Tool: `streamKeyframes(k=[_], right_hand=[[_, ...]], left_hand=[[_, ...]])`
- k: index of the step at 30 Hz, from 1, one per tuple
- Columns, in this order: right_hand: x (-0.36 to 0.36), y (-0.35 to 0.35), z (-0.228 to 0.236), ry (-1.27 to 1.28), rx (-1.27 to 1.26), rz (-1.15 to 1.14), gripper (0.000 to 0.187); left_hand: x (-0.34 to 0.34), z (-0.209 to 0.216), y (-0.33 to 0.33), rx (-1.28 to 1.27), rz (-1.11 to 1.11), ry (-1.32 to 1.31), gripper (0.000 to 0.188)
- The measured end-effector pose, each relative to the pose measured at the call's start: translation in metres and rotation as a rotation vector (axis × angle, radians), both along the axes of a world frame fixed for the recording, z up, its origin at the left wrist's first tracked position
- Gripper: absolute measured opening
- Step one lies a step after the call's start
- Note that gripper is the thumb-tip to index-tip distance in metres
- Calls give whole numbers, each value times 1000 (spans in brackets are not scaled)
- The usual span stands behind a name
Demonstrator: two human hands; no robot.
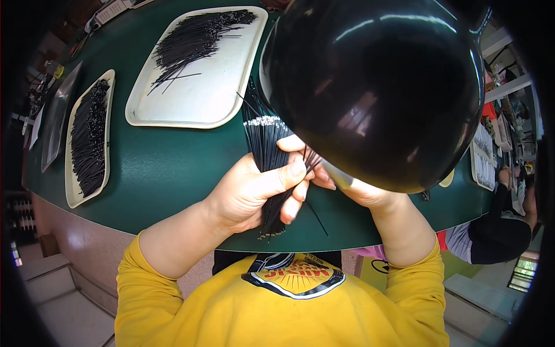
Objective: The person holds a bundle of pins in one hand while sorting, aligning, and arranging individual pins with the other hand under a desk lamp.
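Observation:
My left hand is closed around a thick bundle of thin black wires with shiny silvery ends, standing nearly upright over the table's near edge. Its thumb presses across the front of the bundle. Just to the right, my right hand comes in with fingers bent around a few black wires that fan out from the bundle. A large glossy black dome, like a lamp shade, covers part of that hand. One loose wire lies below my hands on the green table.
A cream tray with a pile of black wires stands beyond my left hand. Further left, a narrower tray is full of similar wires, beside a clear sheet-like cover. At the right edge sits a tray of pale pieces, near another person's arm.

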State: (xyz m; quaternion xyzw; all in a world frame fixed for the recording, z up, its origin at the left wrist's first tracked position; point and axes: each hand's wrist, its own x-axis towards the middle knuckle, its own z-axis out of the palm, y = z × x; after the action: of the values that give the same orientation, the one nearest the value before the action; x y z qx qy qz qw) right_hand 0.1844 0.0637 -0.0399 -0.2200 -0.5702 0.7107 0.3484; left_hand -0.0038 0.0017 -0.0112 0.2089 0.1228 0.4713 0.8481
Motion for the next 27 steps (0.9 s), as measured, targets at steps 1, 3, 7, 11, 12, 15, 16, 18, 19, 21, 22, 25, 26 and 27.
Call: streamKeyframes(k=[1, 3, 7, 11, 12, 15, 16, 18, 19, 21, 22, 25, 26, 27], right_hand=[[-2, -2, 5, -83, 1, -20, 23], [-6, -5, 14, -252, -2, -52, 21], [-1, -2, 14, 508, -264, 4, 20], [-3, -4, 12, -41, 43, -1, 24], [-8, -6, 17, -180, 214, -12, 19], [-13, -7, 32, -267, 322, 65, 15], [-13, -7, 26, -267, 322, 67, 15], [-11, -9, 15, -299, 454, -148, 15], [-10, -9, 14, -311, 498, -220, 15], [-5, -9, 18, -250, 387, -260, 13], [-4, -8, 18, -213, 356, -275, 13], [-4, -9, 27, -268, 699, -285, 14], [-8, -10, 30, -283, 864, -272, 17], [-11, -11, 33, -285, 1024, -269, 19]], left_hand=[[3, 1, -2, 10, 59, 168, 14], [10, 4, -2, 66, 125, 272, 23], [6, 10, -3, 98, 75, 441, 23], [2, 13, -2, 129, -61, 467, 19], [3, 13, -2, 128, -61, 467, 19], [12, 13, -6, 44, 118, 458, 15], [10, 12, -4, 39, 121, 477, 15], [7, 8, -2, 26, 166, 542, 18], [7, 8, -2, 27, 166, 542, 18], [6, 9, -1, -10, 154, 483, 20], [7, 9, -1, -21, 176, 465, 20], [7, 9, 0, -20, 165, 431, 18], [7, 10, -1, -21, 170, 433, 18], [7, 12, -1, -51, 200, 412, 17]])
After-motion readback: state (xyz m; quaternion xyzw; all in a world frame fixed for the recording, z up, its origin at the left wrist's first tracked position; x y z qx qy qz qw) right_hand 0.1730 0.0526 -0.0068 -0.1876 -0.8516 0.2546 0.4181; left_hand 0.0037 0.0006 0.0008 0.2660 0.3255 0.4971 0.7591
